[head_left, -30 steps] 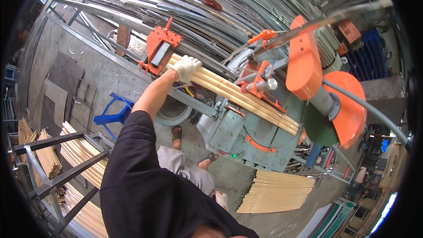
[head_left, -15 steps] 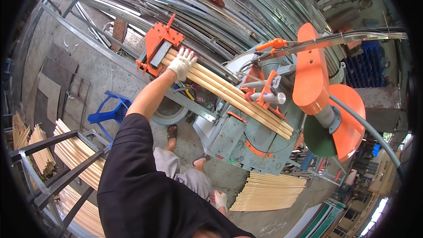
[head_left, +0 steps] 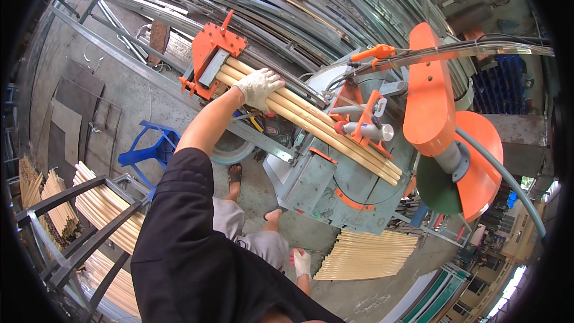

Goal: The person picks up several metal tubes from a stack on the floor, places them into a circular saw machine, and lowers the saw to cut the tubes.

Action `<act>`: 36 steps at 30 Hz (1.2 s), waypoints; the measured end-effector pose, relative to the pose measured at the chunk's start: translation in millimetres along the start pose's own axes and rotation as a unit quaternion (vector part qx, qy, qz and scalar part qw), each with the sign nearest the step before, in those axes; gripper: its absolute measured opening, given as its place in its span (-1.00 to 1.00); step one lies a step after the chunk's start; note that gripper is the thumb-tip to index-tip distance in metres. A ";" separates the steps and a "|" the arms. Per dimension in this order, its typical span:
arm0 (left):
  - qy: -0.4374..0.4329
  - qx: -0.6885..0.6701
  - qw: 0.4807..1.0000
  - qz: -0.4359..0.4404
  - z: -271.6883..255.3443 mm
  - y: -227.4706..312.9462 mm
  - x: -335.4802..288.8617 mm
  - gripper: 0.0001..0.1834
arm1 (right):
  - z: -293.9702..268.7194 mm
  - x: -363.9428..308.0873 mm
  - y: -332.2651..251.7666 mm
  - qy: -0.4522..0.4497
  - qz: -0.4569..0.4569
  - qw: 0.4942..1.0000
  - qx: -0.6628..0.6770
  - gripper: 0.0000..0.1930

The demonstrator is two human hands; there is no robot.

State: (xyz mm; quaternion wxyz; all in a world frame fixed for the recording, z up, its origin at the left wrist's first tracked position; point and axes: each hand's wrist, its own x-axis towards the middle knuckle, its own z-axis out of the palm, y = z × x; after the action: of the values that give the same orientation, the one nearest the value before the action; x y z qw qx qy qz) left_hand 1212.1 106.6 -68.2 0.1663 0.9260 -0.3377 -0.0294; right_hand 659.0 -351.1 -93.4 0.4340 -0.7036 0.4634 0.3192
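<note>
My left hand (head_left: 258, 88), in a pale work glove, lies across several long cream tubes (head_left: 311, 121) with its fingers curled over them. Side by side, the tubes run from a grey block (head_left: 213, 69) on an orange stop fixture (head_left: 220, 42) to the grey-green saw table (head_left: 317, 182). An orange clamp (head_left: 366, 121) with a silver cylinder stands over them near their right end. Down beside my leg hangs my gloved right hand (head_left: 301, 261), its fingers loosely apart, with no object visible in it.
An orange cut-off saw (head_left: 427, 96) with a round blade guard stands right of the tubes. Bundled tubes lie on the floor (head_left: 366, 255) and in a metal rack (head_left: 89, 236). A blue stool (head_left: 152, 149) stands at left; metal profiles (head_left: 251, 6) fill the far side.
My left hand has slid along the tubes to the right, away from the orange stop fixture. My right hand stays low by my leg. The whole view has shifted slightly.
</note>
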 end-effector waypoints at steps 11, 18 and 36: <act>-0.029 0.032 0.998 -0.051 -9.8 8.2 -3.8 0.01 | -17.8 0.2 46.6 0.038 0.034 0.999 0.005 -0.74; -0.102 0.066 0.987 -0.109 -7.8 6.0 5.2 -0.01 | -64.6 53.4 -10.1 0.122 -0.065 0.986 -0.097 -0.58; -0.132 0.121 0.983 -0.032 -7.0 29.8 19.7 0.20 | -72.3 123.5 -108.6 0.260 -0.124 0.896 -0.339 -0.56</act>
State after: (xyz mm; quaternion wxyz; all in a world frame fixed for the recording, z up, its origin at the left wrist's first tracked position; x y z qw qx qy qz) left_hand 1210.1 74.8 -50.7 0.0060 0.9377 -0.3275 -0.1162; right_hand 808.6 -441.9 -134.0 0.0697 -0.9176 0.3324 0.2064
